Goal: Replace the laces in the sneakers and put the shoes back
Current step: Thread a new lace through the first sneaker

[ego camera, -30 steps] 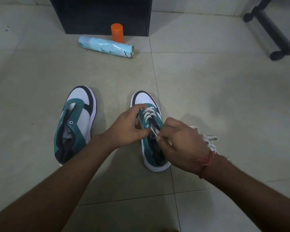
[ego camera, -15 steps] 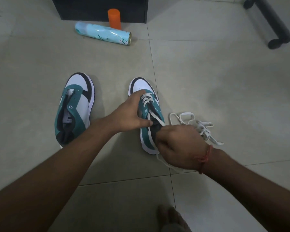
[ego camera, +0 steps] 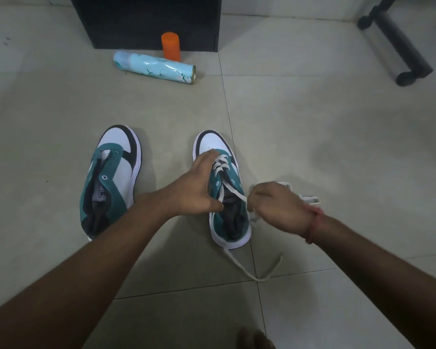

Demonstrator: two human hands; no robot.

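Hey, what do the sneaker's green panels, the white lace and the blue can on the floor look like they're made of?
Green panels: probably suede or a suede-like fabric, matte with no shine. Lace: flat woven textile, likely cotton or polyester; it hangs limp. Can: apparently metal, with a glossy printed wrap and a shiny gold rim at its end.

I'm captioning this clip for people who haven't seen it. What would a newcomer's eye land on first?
First, the two hands at centre: the left hand steadies the half-laced sneaker, while the right hand pulls a white lace taut from its eyelets. To the left lies the unlaced sneaker. Farther back, a pale blue spray can lies on the tiled floor beside an upright orange cylinder.
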